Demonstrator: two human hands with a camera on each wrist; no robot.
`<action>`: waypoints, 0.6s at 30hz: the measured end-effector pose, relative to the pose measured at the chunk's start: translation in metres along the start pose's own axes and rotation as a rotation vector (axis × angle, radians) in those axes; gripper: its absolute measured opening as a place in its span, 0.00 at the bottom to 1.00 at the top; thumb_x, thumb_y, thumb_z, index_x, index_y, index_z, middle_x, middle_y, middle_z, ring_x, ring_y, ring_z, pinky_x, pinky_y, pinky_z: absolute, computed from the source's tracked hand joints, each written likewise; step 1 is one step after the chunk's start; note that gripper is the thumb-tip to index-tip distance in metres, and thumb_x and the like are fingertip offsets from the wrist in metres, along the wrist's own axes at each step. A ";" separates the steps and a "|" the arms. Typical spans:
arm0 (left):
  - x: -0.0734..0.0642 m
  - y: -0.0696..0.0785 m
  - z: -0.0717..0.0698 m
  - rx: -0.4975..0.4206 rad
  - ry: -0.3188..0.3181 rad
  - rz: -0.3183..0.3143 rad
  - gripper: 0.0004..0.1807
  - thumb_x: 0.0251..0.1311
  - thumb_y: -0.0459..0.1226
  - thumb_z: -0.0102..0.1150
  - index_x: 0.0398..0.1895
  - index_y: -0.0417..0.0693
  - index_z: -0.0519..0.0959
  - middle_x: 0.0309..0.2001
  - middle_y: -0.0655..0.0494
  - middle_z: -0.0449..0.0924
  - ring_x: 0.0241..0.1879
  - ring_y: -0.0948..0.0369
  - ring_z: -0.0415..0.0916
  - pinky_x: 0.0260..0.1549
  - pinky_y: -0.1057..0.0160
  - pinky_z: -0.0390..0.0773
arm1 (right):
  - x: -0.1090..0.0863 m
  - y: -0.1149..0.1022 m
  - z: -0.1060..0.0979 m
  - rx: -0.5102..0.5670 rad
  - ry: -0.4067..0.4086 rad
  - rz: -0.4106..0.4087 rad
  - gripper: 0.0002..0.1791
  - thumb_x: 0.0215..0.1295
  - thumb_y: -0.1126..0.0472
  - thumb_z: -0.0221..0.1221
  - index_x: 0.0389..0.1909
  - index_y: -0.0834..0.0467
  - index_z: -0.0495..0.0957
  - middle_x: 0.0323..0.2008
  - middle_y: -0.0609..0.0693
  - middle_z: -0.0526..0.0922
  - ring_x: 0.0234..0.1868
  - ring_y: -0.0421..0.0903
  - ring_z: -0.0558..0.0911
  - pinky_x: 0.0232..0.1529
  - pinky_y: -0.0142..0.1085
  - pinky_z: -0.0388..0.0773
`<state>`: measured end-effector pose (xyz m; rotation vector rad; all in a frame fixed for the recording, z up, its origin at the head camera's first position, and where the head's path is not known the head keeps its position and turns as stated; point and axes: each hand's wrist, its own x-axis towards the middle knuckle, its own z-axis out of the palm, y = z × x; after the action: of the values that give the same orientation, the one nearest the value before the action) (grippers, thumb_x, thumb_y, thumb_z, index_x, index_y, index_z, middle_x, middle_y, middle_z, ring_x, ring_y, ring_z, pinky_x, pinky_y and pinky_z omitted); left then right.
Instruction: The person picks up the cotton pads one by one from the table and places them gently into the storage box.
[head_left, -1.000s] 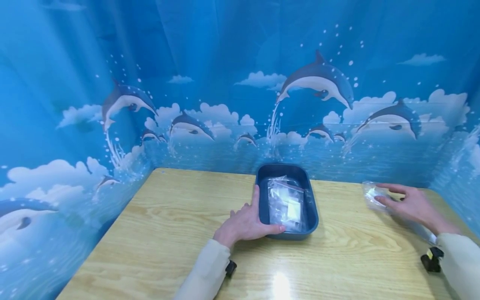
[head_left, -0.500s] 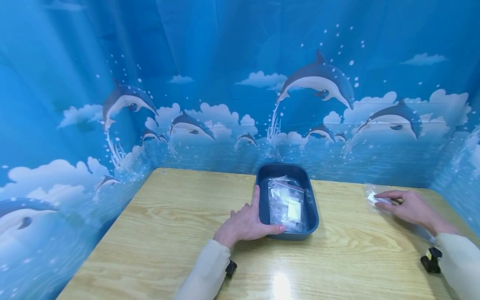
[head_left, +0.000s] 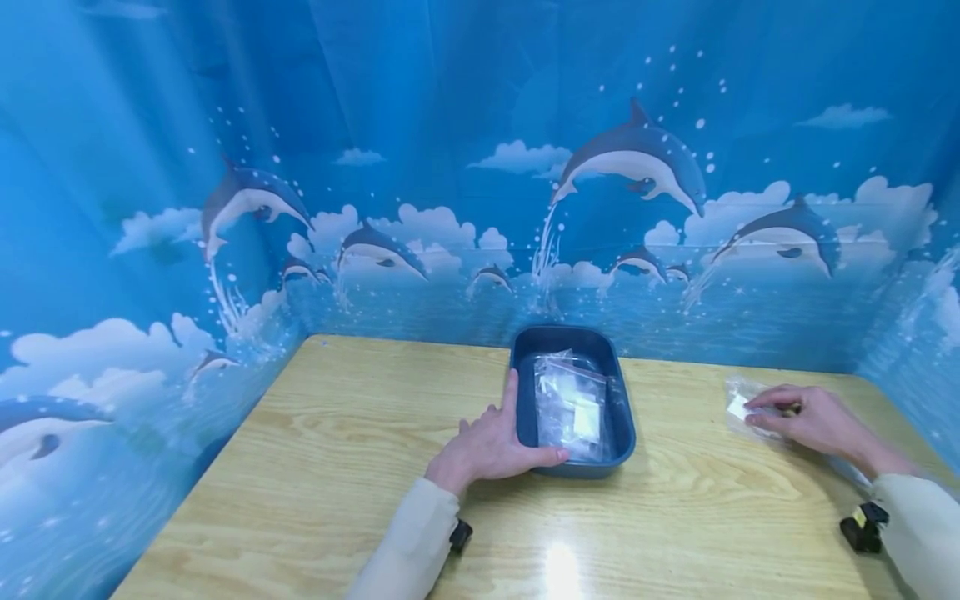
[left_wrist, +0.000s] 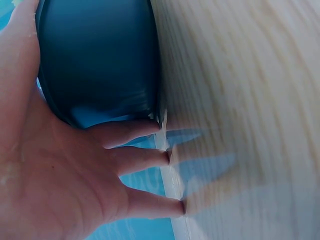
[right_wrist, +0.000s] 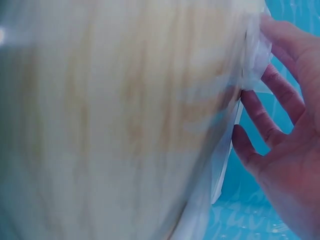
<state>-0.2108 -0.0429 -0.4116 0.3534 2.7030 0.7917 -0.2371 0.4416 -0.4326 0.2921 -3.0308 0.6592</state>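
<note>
In the head view a dark blue rectangular tray (head_left: 621,417) stands near the back of the table and contains clear zip bags (head_left: 558,408), one with a white patch. My left hand (head_left: 483,446) rests against its near left corner, thumb over the front rim and index finger along the side. The left wrist view has the other fingers (left_wrist: 145,205) straight, their tips on the wood. Farther right, my right hand (head_left: 821,425) pinches a clear plastic bag (head_left: 737,427) with a white piece in it, low on the table. The right wrist view shows that bag (right_wrist: 256,62) by the thumb.
The wooden table (head_left: 360,467) ends at a blue dolphin-print curtain (head_left: 435,167) behind and at both sides. More clear plastic (head_left: 847,471) lies under the right forearm. A small black device (head_left: 864,529) sits on the right wrist, another (head_left: 461,536) on the left.
My right hand has closed its fingers and thumb onto the plastic bag and shifted slightly nearer; the bag looks flatter. My left hand and the tray have stayed put.
</note>
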 end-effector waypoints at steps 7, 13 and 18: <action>0.000 0.000 0.001 0.001 0.000 -0.002 0.75 0.46 0.79 0.58 0.83 0.61 0.23 0.76 0.33 0.61 0.77 0.40 0.60 0.73 0.25 0.49 | -0.001 0.000 0.003 0.010 0.035 -0.015 0.09 0.66 0.53 0.68 0.43 0.52 0.90 0.50 0.64 0.88 0.39 0.16 0.71 0.32 0.27 0.74; -0.001 0.000 0.001 -0.004 -0.006 -0.008 0.75 0.46 0.79 0.58 0.83 0.62 0.23 0.77 0.34 0.60 0.78 0.40 0.58 0.74 0.25 0.48 | -0.002 -0.004 0.002 -0.003 0.042 -0.005 0.10 0.67 0.54 0.68 0.43 0.55 0.90 0.48 0.66 0.88 0.36 0.17 0.72 0.31 0.27 0.74; -0.001 0.000 0.001 -0.006 -0.005 -0.006 0.75 0.45 0.79 0.59 0.83 0.62 0.23 0.77 0.34 0.60 0.78 0.40 0.58 0.73 0.25 0.48 | -0.002 -0.004 0.003 -0.024 0.069 -0.018 0.08 0.66 0.57 0.68 0.41 0.56 0.90 0.45 0.65 0.89 0.35 0.25 0.78 0.31 0.27 0.75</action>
<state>-0.2096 -0.0431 -0.4120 0.3457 2.6954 0.7969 -0.2339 0.4371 -0.4337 0.2893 -2.9645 0.6186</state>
